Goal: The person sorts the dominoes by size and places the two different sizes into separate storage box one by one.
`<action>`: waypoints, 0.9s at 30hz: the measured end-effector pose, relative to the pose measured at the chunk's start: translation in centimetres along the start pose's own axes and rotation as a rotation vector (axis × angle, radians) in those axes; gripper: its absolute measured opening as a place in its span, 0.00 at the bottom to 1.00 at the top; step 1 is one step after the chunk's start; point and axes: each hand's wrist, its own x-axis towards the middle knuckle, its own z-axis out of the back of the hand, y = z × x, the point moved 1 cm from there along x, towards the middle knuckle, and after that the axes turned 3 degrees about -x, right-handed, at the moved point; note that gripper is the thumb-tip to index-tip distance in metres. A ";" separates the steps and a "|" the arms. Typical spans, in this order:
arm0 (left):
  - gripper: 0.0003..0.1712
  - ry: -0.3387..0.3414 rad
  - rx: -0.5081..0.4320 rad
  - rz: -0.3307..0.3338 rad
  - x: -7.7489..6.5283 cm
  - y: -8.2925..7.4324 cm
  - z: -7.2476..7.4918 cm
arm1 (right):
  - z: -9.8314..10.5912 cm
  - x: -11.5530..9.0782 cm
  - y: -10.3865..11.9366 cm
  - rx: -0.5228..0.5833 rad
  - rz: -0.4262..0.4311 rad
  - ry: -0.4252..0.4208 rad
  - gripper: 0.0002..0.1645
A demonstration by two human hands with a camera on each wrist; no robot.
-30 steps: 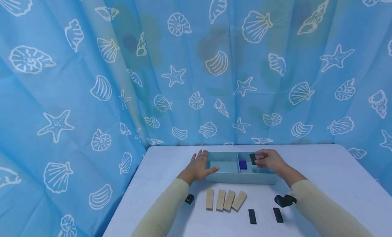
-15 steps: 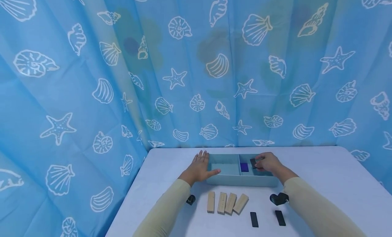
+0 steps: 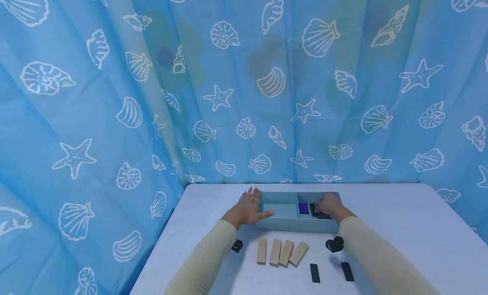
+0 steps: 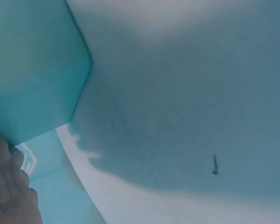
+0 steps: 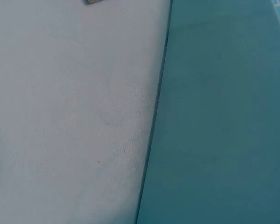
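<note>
A grey-blue tray with two compartments sits on the table, a divider between them. My left hand rests at its left end with straight fingers and the thumb over the rim. My right hand reaches down into the right compartment and pinches a black rectangular tile, partly hidden by the fingers. Beside that tile, against the divider, lies a purple tile. In the left wrist view, part of the left hand shows at the tray's corner. The right wrist view shows only the tray's side wall and tabletop.
Several light wooden blocks stand in a loose row in front of the tray. Nearer to me lie two more black tiles, one on the left and one on the right. A shell-patterned blue curtain hangs behind the white table.
My right hand has lowered the black tile into the right compartment, its forearm moving left and inward. The left hand stays at the tray's left end.
</note>
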 end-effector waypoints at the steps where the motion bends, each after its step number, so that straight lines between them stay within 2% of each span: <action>1: 0.63 0.002 -0.009 0.003 0.0 0.0 0.1 | -0.1 0.1 0.2 -0.009 -0.006 -0.003 0.07; 7: 0.61 -0.004 -0.030 0.021 0.2 0.3 0.1 | -0.5 0.5 0.8 -0.041 -0.038 0.009 0.08; 11: 0.62 -0.041 -0.011 -0.025 0.4 0.0 -0.1 | -0.7 0.7 0.4 -0.039 -0.045 0.012 0.07; 16: 0.62 -0.076 0.000 -0.068 0.3 -0.7 -0.3 | -1.0 0.8 -0.2 -0.043 -0.035 0.014 0.17; 20: 0.61 -0.097 -0.001 -0.071 0.3 -0.8 -0.7 | -1.0 0.8 -0.4 -0.042 -0.016 0.019 0.16; 27: 0.61 -0.099 0.013 -0.060 0.9 -0.5 -1.0 | -1.0 1.1 -0.2 -0.013 -0.015 0.019 0.23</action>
